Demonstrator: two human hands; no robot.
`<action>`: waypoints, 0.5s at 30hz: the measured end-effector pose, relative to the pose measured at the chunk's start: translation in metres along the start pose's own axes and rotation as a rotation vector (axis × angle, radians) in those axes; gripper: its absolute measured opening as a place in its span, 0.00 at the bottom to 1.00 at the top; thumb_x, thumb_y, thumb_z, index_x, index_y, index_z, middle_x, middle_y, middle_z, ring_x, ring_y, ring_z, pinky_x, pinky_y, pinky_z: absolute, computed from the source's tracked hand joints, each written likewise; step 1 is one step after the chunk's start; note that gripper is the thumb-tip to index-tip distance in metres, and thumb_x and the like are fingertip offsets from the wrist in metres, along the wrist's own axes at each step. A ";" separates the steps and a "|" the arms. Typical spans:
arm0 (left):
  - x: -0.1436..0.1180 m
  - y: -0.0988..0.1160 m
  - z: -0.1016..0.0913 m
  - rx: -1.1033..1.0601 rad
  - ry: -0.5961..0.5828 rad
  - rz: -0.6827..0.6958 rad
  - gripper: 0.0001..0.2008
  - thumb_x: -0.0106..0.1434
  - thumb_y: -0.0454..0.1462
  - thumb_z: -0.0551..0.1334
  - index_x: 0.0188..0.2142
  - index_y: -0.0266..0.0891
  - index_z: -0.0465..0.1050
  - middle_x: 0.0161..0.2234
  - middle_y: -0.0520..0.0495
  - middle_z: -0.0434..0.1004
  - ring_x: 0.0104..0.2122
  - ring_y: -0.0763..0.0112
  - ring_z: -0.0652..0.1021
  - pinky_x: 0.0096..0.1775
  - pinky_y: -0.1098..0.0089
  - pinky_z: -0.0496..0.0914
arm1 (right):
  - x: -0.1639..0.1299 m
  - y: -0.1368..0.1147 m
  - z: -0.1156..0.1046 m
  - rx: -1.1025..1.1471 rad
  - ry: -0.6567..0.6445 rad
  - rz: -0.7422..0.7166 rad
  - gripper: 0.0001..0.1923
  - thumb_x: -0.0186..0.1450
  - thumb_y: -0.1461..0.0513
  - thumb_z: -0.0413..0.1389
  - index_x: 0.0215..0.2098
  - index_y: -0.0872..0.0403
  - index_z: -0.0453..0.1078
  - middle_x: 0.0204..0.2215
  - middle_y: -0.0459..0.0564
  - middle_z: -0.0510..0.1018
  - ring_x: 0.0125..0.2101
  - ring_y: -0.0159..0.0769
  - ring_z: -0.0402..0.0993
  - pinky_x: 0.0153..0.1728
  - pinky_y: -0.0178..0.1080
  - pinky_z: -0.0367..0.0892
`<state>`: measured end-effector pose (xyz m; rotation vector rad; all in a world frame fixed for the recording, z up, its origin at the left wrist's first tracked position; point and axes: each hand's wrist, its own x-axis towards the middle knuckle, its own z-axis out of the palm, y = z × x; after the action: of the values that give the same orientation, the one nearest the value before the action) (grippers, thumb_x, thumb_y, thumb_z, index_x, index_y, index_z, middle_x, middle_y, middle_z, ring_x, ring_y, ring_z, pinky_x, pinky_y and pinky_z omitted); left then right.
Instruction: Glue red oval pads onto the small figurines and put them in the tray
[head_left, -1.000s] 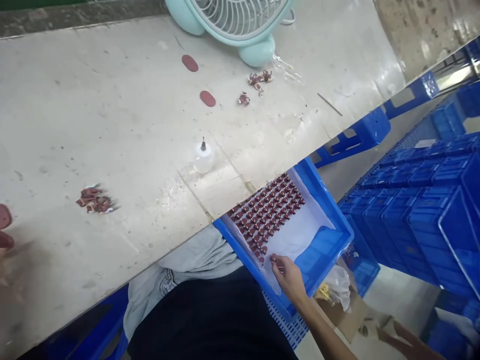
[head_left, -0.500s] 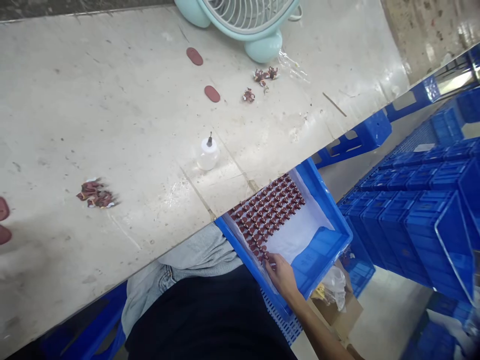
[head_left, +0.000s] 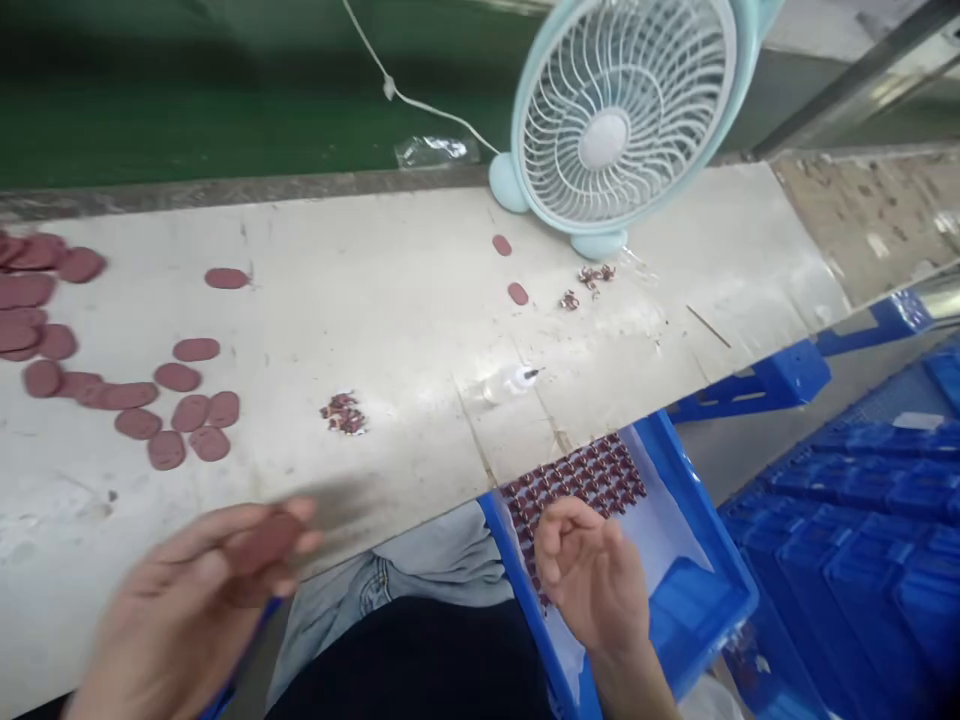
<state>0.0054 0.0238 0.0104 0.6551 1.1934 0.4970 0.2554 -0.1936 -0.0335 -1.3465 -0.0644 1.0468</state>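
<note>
My left hand (head_left: 202, 590), slightly blurred, grips a flat reddish-brown oval disc (head_left: 266, 542) between thumb and fingers over the table's near edge. My right hand (head_left: 592, 570) is raised over a blue crate (head_left: 705, 520), palm up, fingers loosely curled and nothing visible in them. Rows of small brown figures (head_left: 592, 475) stand on white lining inside the crate, partly hidden by this hand. A small pile of brown and white figure parts (head_left: 343, 413) lies on the table ahead of my left hand. To its left are several loose oval discs (head_left: 178, 377).
A light-blue fan (head_left: 606, 135) stands at the table's back edge. A small clear bottle with a dark tip (head_left: 510, 382) is on the white table (head_left: 375, 280). More small parts (head_left: 596, 275) lie below the fan. Blue crates (head_left: 862, 560) are stacked at the right.
My left hand has come into view holding an oval disc. My right hand has lifted away from the figures in the crate and turned palm up. The view has tilted up and left.
</note>
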 end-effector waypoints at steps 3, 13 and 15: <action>0.000 -0.019 0.022 -0.136 -0.149 -0.120 0.17 0.49 0.45 0.79 0.37 0.43 0.83 0.42 0.43 0.86 0.31 0.64 0.83 0.24 0.77 0.73 | 0.038 -0.026 0.041 0.244 -0.201 0.065 0.42 0.67 0.31 0.39 0.48 0.53 0.76 0.26 0.45 0.68 0.15 0.25 0.53 0.06 0.25 0.47; 0.003 -0.047 0.048 -0.417 -0.431 -0.224 0.08 0.65 0.39 0.69 0.42 0.40 0.83 0.46 0.37 0.85 0.36 0.66 0.84 0.29 0.79 0.75 | 0.115 -0.041 0.098 0.615 -0.409 0.111 0.32 0.77 0.46 0.36 0.57 0.62 0.68 0.29 0.40 0.67 0.20 0.18 0.61 0.15 0.10 0.56; 0.006 -0.046 0.048 -0.421 -0.435 -0.226 0.08 0.65 0.38 0.69 0.43 0.39 0.82 0.47 0.36 0.84 0.36 0.65 0.84 0.30 0.79 0.76 | 0.123 -0.046 0.105 0.588 -0.410 0.073 0.27 0.79 0.52 0.35 0.53 0.59 0.69 0.26 0.38 0.64 0.19 0.18 0.60 0.16 0.10 0.57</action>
<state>0.0535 -0.0153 -0.0152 0.2415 0.7086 0.3728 0.2906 -0.0294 -0.0292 -0.5993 -0.0095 1.2677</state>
